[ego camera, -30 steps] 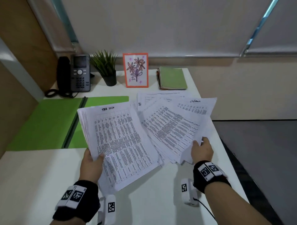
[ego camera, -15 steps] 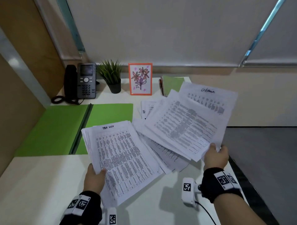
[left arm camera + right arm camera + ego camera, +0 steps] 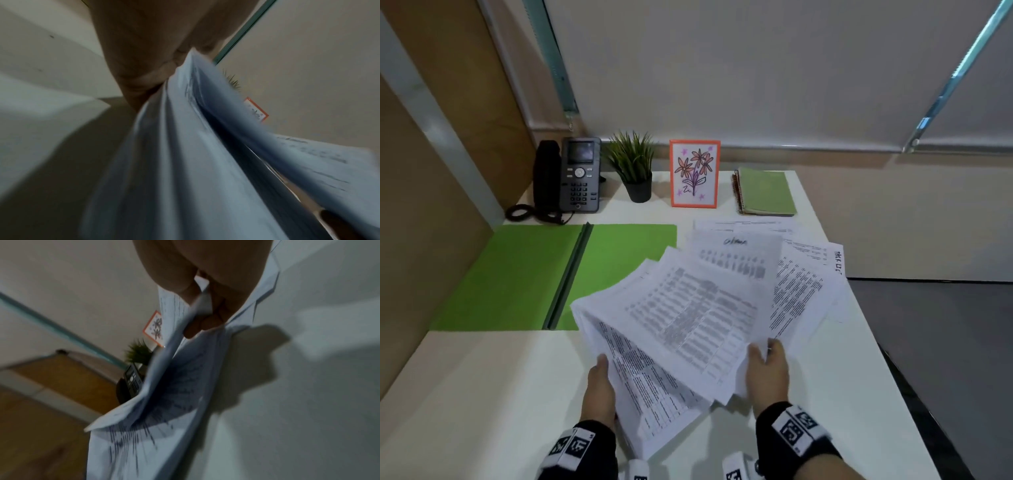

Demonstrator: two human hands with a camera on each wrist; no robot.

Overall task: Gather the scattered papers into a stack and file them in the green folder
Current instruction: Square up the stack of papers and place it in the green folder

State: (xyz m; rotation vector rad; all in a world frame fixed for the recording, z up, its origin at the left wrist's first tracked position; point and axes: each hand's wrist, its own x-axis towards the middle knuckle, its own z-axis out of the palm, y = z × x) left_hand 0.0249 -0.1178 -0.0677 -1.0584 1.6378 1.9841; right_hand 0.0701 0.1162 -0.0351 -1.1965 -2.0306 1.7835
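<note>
My left hand (image 3: 599, 378) grips the near-left edge of a thick stack of printed papers (image 3: 650, 387), thumb on top; the left wrist view shows the stack's (image 3: 185, 162) edge fanning from the palm. My right hand (image 3: 768, 370) pinches a second bundle of sheets (image 3: 709, 308) and holds it over the left stack, overlapping it. In the right wrist view, fingers (image 3: 205, 321) curl under those sheets (image 3: 164, 402). More loose papers (image 3: 804, 287) lie on the white desk (image 3: 482, 394) to the right. The green folder (image 3: 524, 274) lies open, flat, at the desk's left.
Along the back edge stand a black desk phone (image 3: 575, 174), a small potted plant (image 3: 635, 168), an orange-framed flower picture (image 3: 694, 173) and a green spiral notebook (image 3: 767, 192). A wooden partition borders the left. The desk's right edge drops to grey floor.
My right hand has lifted its bundle off the desk and carried it left, over the stack in my left hand. The left stack has tilted up and nearer.
</note>
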